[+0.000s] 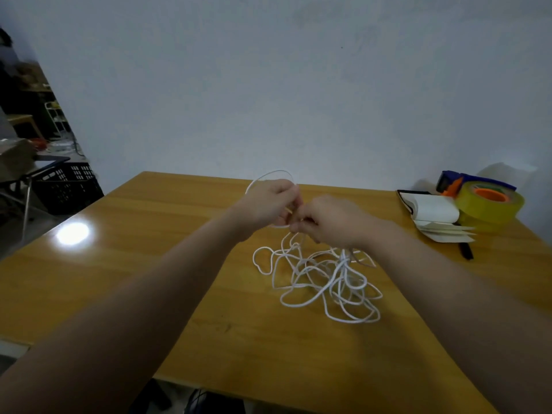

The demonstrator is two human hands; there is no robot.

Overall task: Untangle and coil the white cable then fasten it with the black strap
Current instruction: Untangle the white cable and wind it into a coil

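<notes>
While left grip (270, 204) holds cable (270, 174), tangle (322, 282) trails (from right grip (331, 221)).

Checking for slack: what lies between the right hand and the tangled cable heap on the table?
Head view: only the white cable itself, strands dropping from the right hand to its tangle on the table. Nothing else lies there.

Tangled white cable (344, 265), thin.
Loose overlapping loops heaped on the table (149, 264); from the heap, strands rise toward 11 o'clock into one round loop lifted clear.
</notes>
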